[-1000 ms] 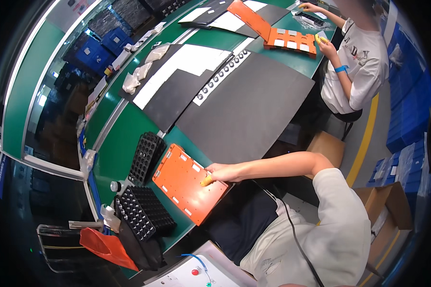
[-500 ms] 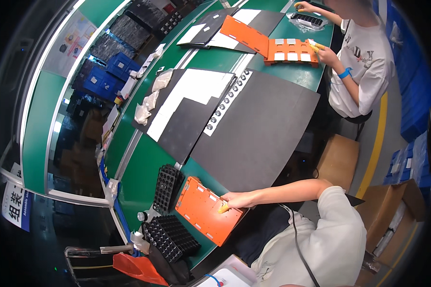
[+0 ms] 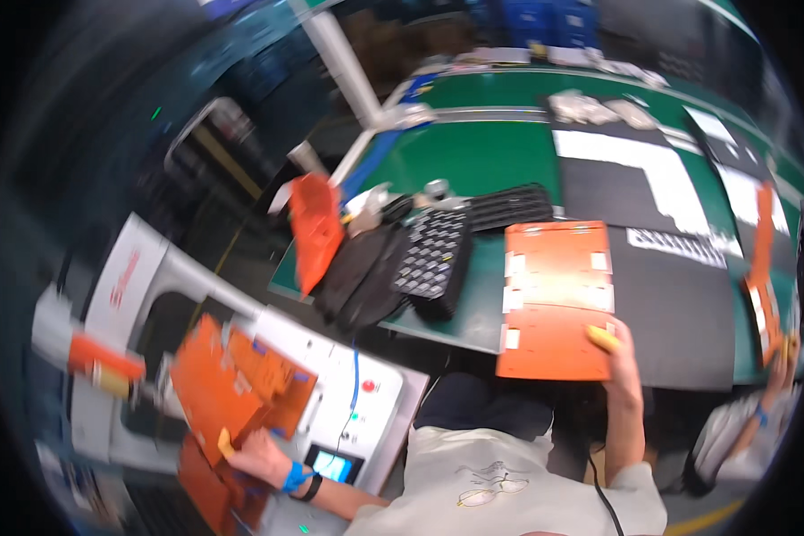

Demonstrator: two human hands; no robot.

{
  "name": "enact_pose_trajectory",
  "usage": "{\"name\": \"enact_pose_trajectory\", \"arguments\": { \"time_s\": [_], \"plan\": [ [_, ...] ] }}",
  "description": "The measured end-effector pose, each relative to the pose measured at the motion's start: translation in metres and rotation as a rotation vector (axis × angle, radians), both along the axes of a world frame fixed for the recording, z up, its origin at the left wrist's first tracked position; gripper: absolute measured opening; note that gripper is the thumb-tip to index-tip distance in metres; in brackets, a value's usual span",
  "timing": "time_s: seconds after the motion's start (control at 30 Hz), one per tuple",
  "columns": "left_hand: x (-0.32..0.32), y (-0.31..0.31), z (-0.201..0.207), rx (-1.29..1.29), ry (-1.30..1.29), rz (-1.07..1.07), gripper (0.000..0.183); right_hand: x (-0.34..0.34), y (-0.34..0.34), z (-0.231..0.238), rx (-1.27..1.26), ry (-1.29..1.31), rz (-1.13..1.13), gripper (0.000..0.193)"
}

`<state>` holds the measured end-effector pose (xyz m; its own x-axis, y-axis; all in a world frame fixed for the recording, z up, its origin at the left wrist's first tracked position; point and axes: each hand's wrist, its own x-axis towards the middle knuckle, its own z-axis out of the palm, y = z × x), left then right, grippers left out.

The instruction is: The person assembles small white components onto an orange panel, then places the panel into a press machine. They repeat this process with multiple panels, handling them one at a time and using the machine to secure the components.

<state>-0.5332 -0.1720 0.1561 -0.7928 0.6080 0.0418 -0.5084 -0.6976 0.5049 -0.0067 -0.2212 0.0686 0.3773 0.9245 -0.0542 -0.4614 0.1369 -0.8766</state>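
Note:
My right hand (image 3: 623,359), a yellow cover on its thumb, grips the lower right edge of a flat orange panel (image 3: 558,313). That panel has small white patches along both sides and lies over the near edge of the green table. On the left, my left hand (image 3: 266,460) has its thumb, also in a yellow cover, on the edge of an orange folded piece (image 3: 210,384). This piece sits at the white machine (image 3: 281,326), beneath its arm. The left fingers are partly hidden and blurred. Blue and black bands circle my left wrist.
Black trays with round pockets (image 3: 433,255) and a dark cloth (image 3: 362,277) lie left of the panel. A red-orange bag (image 3: 314,228) hangs by the table corner. Black sheets (image 3: 679,313) cover the table's right. A co-worker's hand (image 3: 784,357) holds another orange piece (image 3: 761,304).
The view has swung left, bringing the white machine and my left hand into sight. My right hand still holds the orange panel's edge.

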Motion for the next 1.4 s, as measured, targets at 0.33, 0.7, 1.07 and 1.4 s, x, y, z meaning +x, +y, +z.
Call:
{"name": "enact_pose_trajectory", "arguments": {
  "time_s": [0.33, 0.7, 1.07, 1.4],
  "plan": [
    [-0.024, -0.081, -0.026, 0.275, 0.377, 0.125, 0.061, -0.064, 0.03, 0.084, 0.217, 0.001, 0.25, 0.047],
    [-0.053, -0.148, -0.032, -0.153, 0.302, 1.055, 0.069, -0.359, 0.182, 0.106, 0.005, -0.082, 1.231, 0.038],
    [-0.083, -0.174, -0.068, -0.367, 0.743, 1.39, 0.064, -0.5, 0.256, 0.07, -0.093, -0.251, 1.458, 0.044],
    [-0.077, -0.165, -0.054, 0.018, 0.424, 1.101, 0.058, -0.517, 0.264, 0.063, -0.166, -0.762, 1.322, 0.061]
  ]
}}
